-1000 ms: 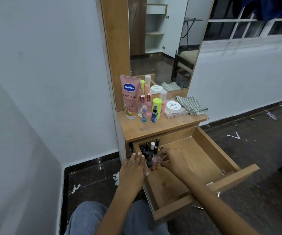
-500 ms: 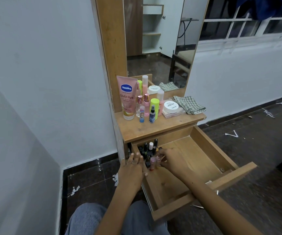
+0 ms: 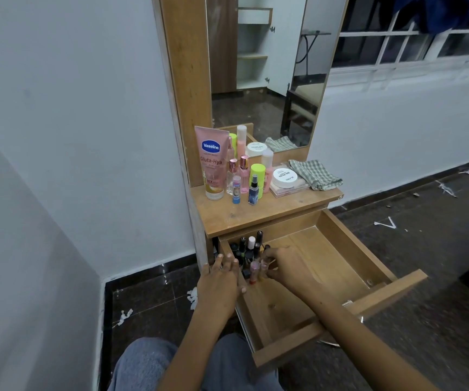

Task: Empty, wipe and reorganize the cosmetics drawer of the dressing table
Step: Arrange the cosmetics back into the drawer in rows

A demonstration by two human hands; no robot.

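Note:
The wooden drawer point(image 3: 355, 245) of the dressing table is pulled out. Several small dark-capped bottles point(image 3: 249, 246) stand packed in its back left corner, with a small pink bottle point(image 3: 253, 271) at the front of the group. My left hand point(image 3: 222, 286) lies flat on the drawer's left wall, fingers apart, holding nothing. My right hand point(image 3: 286, 266) is inside the drawer, its fingertips pinched on a small pale bottle point(image 3: 263, 266) beside the pink one. The rest of the drawer floor is bare wood.
On the tabletop point(image 3: 241, 217) stand a pink Vaseline tube point(image 3: 213, 162), several small spray and perfume bottles point(image 3: 244, 176), a white jar point(image 3: 284, 177) and a folded checked cloth point(image 3: 315, 174). A mirror point(image 3: 261, 80) rises behind. Paper scraps lie on the dark floor.
Both hands have stayed at the bottle cluster. The right fingers have shifted slightly among the front bottles. The view has drifted a little.

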